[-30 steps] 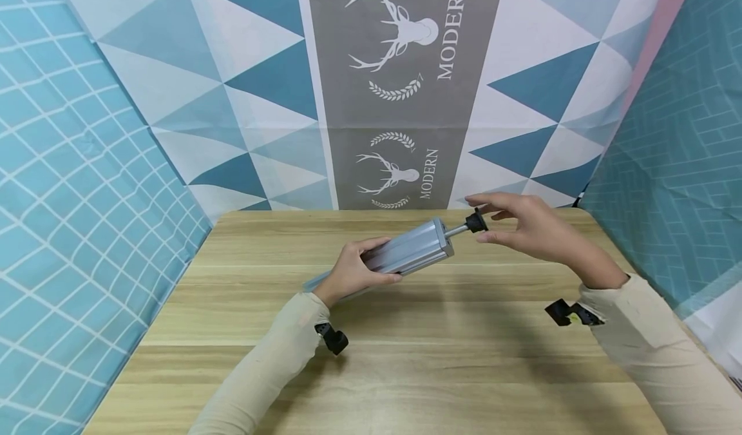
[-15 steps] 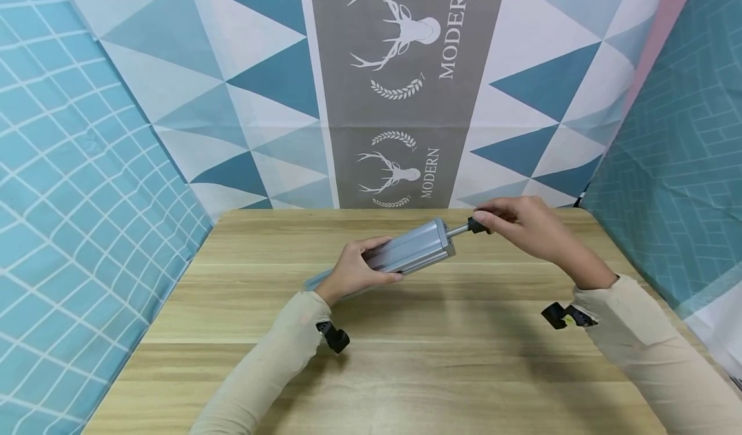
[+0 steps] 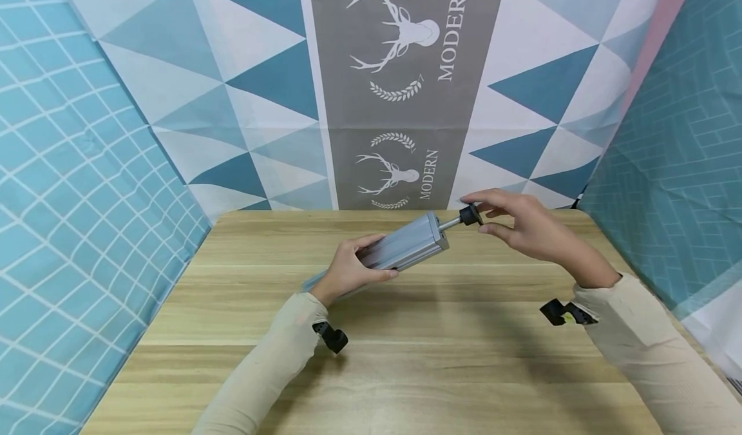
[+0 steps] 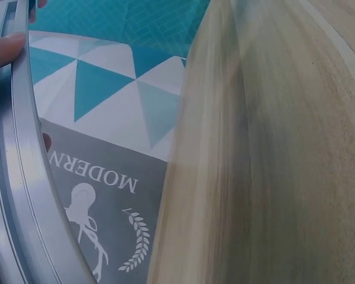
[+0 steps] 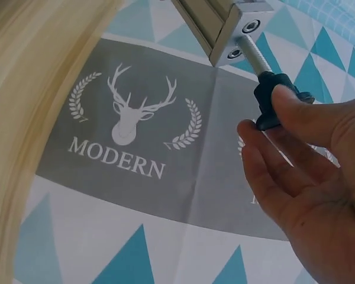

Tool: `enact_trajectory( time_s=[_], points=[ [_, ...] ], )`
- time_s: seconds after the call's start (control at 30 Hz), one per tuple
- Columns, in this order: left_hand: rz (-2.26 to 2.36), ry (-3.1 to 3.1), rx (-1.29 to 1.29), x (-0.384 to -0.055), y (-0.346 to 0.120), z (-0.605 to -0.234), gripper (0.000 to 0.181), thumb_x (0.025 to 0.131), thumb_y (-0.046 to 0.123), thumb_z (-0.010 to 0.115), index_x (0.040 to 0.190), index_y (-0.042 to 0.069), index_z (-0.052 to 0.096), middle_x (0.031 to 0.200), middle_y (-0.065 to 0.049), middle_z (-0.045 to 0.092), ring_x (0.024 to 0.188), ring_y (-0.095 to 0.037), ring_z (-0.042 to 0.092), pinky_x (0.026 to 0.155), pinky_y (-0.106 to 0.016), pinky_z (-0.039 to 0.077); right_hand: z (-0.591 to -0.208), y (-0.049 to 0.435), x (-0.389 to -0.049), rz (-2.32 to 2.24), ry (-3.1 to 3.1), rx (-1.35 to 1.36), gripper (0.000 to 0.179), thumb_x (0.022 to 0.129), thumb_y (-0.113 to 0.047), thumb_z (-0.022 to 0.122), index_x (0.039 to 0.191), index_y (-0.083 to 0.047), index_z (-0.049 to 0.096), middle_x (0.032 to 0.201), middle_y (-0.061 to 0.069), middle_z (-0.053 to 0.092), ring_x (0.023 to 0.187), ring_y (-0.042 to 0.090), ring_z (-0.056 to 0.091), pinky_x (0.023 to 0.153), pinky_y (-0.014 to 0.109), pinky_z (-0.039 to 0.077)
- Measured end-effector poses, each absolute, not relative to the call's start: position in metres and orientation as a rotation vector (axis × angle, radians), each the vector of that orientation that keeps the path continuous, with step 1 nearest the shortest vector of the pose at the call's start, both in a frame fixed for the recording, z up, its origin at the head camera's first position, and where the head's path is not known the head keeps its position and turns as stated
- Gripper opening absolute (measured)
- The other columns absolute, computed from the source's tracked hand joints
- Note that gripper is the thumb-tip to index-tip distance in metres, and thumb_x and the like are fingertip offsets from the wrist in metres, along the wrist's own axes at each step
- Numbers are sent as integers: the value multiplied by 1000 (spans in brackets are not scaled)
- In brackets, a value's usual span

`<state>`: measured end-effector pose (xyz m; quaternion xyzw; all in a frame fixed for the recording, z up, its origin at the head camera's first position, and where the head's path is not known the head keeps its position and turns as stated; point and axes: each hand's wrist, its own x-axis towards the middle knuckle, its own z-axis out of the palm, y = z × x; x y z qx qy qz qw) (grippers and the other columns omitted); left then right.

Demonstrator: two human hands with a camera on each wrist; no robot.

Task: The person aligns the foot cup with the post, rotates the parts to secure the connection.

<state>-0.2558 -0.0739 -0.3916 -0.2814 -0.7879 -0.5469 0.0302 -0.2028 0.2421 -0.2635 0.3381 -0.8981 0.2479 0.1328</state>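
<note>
Currently, bar [image 3: 406,241] slants over table [image 3: 406,370], long axis near left to far right. Left hand [image 3: 350,270] grips bar; right hand [image 3: 524,225], nearer knob [image 3: 471,214], pinches it at rod [image 3: 449,224] tip, right of bar.

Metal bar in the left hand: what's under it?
In the head view, bare wooden table shows just below the metal bar. The strip directly beneath is covered by the metal bar and left hand, so it cannot be seen.
</note>
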Motion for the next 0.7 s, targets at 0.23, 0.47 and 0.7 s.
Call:
enact_trajectory(
  time_s=[0.23, 0.47, 0.7],
  points=[
    [-1707, -2403, -886, -257, -75, -392, 65, 65, 29, 89, 125, 25, 65, 123, 0, 65, 108, -13, 61, 88, -37, 48, -264, 238, -204, 799, -2626, 855, 47, 88, -7, 68, 133, -4, 56, 113, 13, 67, 93, 22, 66, 81, 40, 53],
    [-1712, -2384, -874, -257, -75, -392, 65, 64, 28, 90, 125, 22, 66, 121, 0, 66, 108, -14, 61, 88, -35, 48, -265, 229, -206, 908, -2695, 610, 38, 95, -25, 62, 123, 0, 63, 95, 10, 70, 82, 19, 64, 70, 27, 51],
    [-1693, -2401, -868, -256, -75, -392, 67, 64, 28, 90, 125, 18, 65, 121, -1, 66, 107, -13, 62, 89, -35, 48, -264, 229, -206, 964, -2745, 524, 42, 97, -35, 57, 119, -1, 65, 92, 12, 71, 80, 21, 66, 70, 36, 53]
  ],
)
